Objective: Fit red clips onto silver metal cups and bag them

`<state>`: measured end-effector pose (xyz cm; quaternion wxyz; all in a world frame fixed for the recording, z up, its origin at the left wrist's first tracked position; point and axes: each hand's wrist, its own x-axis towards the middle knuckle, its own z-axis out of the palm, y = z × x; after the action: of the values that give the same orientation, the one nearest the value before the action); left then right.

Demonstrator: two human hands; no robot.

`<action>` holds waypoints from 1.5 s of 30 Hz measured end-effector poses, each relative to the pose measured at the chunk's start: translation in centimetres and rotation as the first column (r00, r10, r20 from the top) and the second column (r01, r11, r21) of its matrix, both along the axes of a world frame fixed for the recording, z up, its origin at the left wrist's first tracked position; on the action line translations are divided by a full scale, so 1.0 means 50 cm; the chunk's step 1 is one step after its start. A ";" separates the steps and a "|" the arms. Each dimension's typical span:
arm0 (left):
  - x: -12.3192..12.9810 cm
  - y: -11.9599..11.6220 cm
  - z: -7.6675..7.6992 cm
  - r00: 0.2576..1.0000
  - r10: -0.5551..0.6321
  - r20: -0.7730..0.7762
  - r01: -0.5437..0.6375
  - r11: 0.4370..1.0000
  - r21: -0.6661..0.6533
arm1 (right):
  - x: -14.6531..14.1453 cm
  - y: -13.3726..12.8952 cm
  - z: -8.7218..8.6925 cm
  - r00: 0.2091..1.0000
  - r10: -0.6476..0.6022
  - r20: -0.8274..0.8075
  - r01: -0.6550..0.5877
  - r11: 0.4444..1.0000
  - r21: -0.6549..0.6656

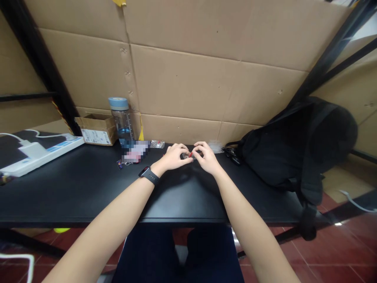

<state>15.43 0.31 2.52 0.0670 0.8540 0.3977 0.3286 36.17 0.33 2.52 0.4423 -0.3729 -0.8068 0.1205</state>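
Observation:
My left hand (174, 157), with a black smartwatch (149, 175) on the wrist, and my right hand (207, 158) meet over the far middle of the black table (188, 200). Their curled fingers pinch a small clear and red item (190, 155) from both sides, a little above the tabletop. Its exact kind is too small to make out, and the fingers cover part of it. Behind my left hand lies a small clear packet (157, 144) with a bit of red in it. Beyond my right hand is a crumpled clear plastic bag (216, 147).
A black backpack (273, 153) fills the right side, keys (232, 155) beside it. On the left stand a water bottle (122, 124), an opened cardboard box (98, 131) and a white power strip (38, 162). A blurred-out item (136, 152) lies nearby. Cardboard panels (188, 86) wall the back.

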 end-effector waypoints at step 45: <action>-0.128 0.081 -0.014 0.936 0.127 -0.327 -0.165 0.982 -0.090 | 0.146 0.033 -0.001 0.901 -0.035 0.432 0.220 0.896 -0.386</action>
<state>9.04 4.35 1.82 0.0265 0.8586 0.4843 0.1662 43.46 1.96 2.47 0.1762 -0.5305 -0.8090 0.1817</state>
